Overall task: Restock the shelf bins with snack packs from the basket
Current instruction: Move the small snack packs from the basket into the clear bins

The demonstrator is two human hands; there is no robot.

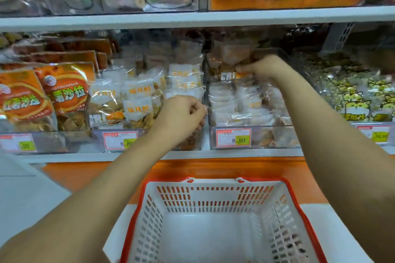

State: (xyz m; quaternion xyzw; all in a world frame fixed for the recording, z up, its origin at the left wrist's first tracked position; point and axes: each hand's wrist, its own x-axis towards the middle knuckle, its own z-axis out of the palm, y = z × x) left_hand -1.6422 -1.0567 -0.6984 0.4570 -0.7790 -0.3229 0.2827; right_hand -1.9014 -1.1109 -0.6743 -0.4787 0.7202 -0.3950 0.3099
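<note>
Right hand (264, 68) pinches a pack (232, 76) lying crosswise atop the centre-right bin (275, 137); left hand (181, 113) curls at its wall, hold unclear.

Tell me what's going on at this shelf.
A person is restocking clear shelf bins. Their right hand grips a clear snack pack at the top of the right-hand middle bin, above the stacked packs already in it. The left hand, fingers curled, is at the edge of the neighbouring bin; whether it holds anything is unclear. The basket below shows no packs in its visible part.
</note>
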